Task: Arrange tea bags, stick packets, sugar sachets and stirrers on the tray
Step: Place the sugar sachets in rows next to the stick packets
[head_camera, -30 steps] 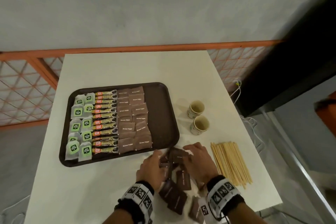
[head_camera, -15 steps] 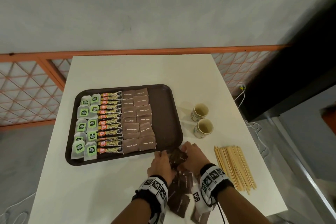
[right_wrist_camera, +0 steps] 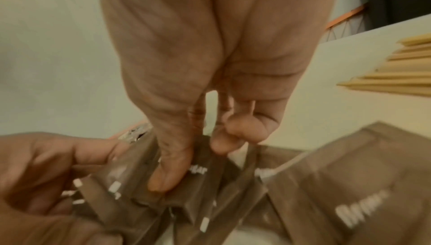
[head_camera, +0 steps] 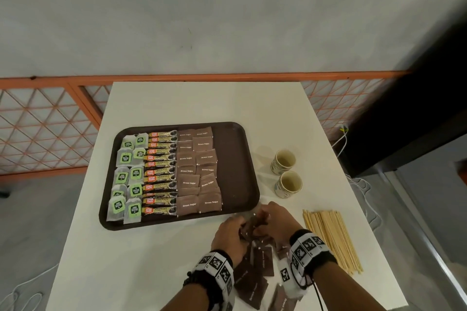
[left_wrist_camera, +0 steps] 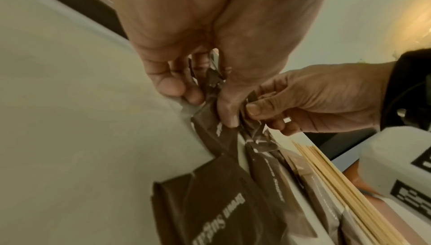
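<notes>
A dark brown tray [head_camera: 237, 159] holds green-tagged tea bags [head_camera: 127, 179] at its left, stick packets [head_camera: 160, 174] beside them and brown sugar sachets [head_camera: 198, 171] in the middle. Just in front of its near right corner both hands meet over a small bunch of brown sugar sachets [head_camera: 252, 226]. My left hand [head_camera: 231, 233] pinches them [left_wrist_camera: 211, 120] between thumb and fingers. My right hand [head_camera: 278, 222] pinches the same bunch [right_wrist_camera: 198, 173] from the other side. More loose sachets [head_camera: 255, 272] lie on the table under my wrists. Wooden stirrers [head_camera: 331, 237] lie to the right.
Two small paper cups [head_camera: 286, 173] stand right of the tray. The white table [head_camera: 202, 103] ends at an orange mesh railing [head_camera: 43, 124] behind and drops off close to my right. White cables [head_camera: 364, 192] hang past the right edge.
Both hands drew closer together and lifted a bunch of sachets off the loose pile, holding it just in front of the tray's corner. The head view shifted slightly.
</notes>
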Tool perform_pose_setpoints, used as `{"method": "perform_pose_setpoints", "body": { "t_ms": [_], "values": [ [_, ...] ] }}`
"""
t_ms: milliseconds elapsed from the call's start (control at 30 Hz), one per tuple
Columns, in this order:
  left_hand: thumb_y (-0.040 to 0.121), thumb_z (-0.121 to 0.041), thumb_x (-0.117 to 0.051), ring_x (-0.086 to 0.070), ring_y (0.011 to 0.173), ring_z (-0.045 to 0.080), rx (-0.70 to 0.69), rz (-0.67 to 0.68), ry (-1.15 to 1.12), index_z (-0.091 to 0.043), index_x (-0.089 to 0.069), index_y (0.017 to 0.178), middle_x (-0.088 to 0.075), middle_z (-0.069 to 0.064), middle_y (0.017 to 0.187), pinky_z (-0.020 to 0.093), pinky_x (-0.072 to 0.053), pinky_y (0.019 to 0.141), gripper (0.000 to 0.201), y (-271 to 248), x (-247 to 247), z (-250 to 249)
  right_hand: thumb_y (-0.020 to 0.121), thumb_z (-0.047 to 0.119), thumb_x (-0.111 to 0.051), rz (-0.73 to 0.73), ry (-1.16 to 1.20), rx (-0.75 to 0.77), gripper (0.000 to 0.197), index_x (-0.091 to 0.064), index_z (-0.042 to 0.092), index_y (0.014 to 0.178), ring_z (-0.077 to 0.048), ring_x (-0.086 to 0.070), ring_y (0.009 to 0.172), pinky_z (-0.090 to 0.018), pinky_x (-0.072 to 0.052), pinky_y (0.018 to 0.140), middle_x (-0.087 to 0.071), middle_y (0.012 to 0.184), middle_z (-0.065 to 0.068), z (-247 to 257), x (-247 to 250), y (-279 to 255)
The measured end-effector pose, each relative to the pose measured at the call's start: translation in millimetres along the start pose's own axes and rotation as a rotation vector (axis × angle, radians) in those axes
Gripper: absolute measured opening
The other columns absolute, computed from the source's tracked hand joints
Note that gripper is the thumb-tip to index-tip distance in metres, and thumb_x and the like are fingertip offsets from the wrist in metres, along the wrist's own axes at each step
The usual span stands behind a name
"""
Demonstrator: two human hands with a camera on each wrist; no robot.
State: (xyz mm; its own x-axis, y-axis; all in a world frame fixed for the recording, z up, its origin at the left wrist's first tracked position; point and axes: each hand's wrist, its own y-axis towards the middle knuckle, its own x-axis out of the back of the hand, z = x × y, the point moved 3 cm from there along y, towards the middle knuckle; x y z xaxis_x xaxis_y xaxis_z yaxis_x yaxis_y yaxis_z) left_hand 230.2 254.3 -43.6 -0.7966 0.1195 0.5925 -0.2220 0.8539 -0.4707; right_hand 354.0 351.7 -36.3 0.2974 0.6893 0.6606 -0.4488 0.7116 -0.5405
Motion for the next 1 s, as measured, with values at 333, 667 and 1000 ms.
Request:
{"method": "perform_pose_setpoints", "body": {
  "t_ms": [333,667,1000],
  "values": [
    [0.087,-0.017,-0.066,-0.069,0.086,0.023,0.006,0.074,-0.503,-0.023,-0.064,0.094,-0.071,0.007,0.095,0.045,-0.057,0.086,0.010,9,49,3,0.078,0.017,-0.078,-0.013,0.213,0.177,0.018,-0.061,0.011,0.082,-0.012,-0.065,0.077,-0.023,-0.051,0.071,-0.069,0.085,-0.006,24,42,-1],
    [0.100,-0.029,-0.054,-0.067,0.103,0.039,0.276,0.228,-1.175,-0.014,-0.065,0.116,-0.064,0.019,0.123,0.050,-0.059,0.072,0.024,-29,87,33,0.080,0.012,-0.077,0.389,0.172,0.220,0.015,-0.067,0.015,0.091,-0.011,-0.072,0.080,-0.021,-0.052,0.071,-0.074,0.087,0.001,99,16,-20],
    [0.097,-0.012,-0.056,-0.072,0.083,0.031,0.261,-0.096,-1.596,-0.008,-0.062,0.111,-0.071,0.022,0.105,0.041,-0.063,0.065,0.016,-34,137,74,0.088,0.023,-0.071,0.086,0.617,0.151,0.019,-0.072,0.004,0.088,-0.010,-0.051,0.059,-0.020,-0.041,0.054,-0.062,0.070,-0.007,157,-32,3]
  ]
}}
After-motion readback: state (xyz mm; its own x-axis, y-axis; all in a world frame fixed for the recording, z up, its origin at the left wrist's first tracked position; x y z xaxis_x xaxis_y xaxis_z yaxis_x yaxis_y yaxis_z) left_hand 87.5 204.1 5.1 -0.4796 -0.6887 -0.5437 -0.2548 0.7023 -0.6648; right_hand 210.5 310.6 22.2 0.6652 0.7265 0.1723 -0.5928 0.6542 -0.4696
